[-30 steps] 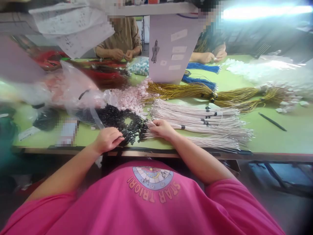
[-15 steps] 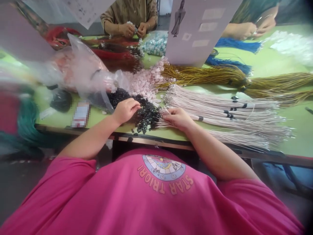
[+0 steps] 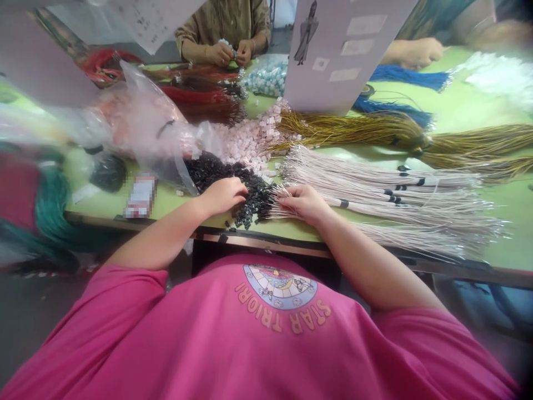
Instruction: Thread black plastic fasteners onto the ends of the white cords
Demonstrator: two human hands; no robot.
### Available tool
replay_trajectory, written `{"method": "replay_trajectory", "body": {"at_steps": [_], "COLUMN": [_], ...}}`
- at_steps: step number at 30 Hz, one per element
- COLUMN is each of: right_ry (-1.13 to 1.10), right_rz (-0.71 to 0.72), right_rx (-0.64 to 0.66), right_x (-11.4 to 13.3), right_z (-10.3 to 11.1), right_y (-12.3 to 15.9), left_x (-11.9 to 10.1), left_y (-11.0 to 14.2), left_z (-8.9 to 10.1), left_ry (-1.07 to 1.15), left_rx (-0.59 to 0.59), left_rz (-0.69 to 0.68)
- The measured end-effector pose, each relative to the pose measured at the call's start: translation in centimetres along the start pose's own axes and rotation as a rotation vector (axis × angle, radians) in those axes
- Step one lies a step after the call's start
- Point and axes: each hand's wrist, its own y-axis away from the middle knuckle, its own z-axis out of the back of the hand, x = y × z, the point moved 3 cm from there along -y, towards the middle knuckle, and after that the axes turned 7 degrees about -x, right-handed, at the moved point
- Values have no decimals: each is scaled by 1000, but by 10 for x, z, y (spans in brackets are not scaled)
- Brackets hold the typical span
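Note:
My left hand (image 3: pixel 224 196) rests with curled fingers on a pile of small black pieces (image 3: pixel 233 180) near the front edge of the green table (image 3: pixel 458 105). What the fingers pinch is too small to name. My right hand (image 3: pixel 303 202) lies on the near ends of pale pink cords (image 3: pixel 375 194), fingers bent and pressed onto the cord tips. The cords fan out to the right in bundles tied with black bands.
A heap of small pink pieces (image 3: pixel 250 139) lies behind the black pile, beside clear plastic bags (image 3: pixel 141 128). Gold cords (image 3: pixel 375 130), blue tassels (image 3: pixel 403 78), red cords (image 3: pixel 200 94) and a standing card (image 3: pixel 337 55) lie further back. Two other people's hands (image 3: pixel 227 53) work across the table.
The camera view dropped and drew closer to the table. My left hand slid a little right onto the black pile; my right hand stays on the cord ends.

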Motion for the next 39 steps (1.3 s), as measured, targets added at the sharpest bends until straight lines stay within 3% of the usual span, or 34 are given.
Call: {"method": "replay_trajectory", "body": {"at_steps": [3, 7, 11, 15, 18, 39], "right_ry": [28, 58, 31, -11, -48, 173], "right_rz": [-3, -1, -14, 3, 2, 102], "right_rx": [-23, -35, -25, -15, -11, -105], "right_x": [-3, -3, -2, -2, -2, 5], "right_z": [0, 0, 0, 0, 0, 3], "right_y": [0, 0, 0, -1, -1, 4], "left_x": [-5, -15, -35, -46, -43, -41], "left_y": [-8, -7, -6, -11, -14, -15], "left_z": [-3, 10, 13, -3, -15, -28], "left_ry": [24, 144, 535, 978, 1153, 1204], "left_rx": [51, -52, -99, -33, -66, -137], "left_rz": [-11, 121, 266, 402, 486, 578]}}
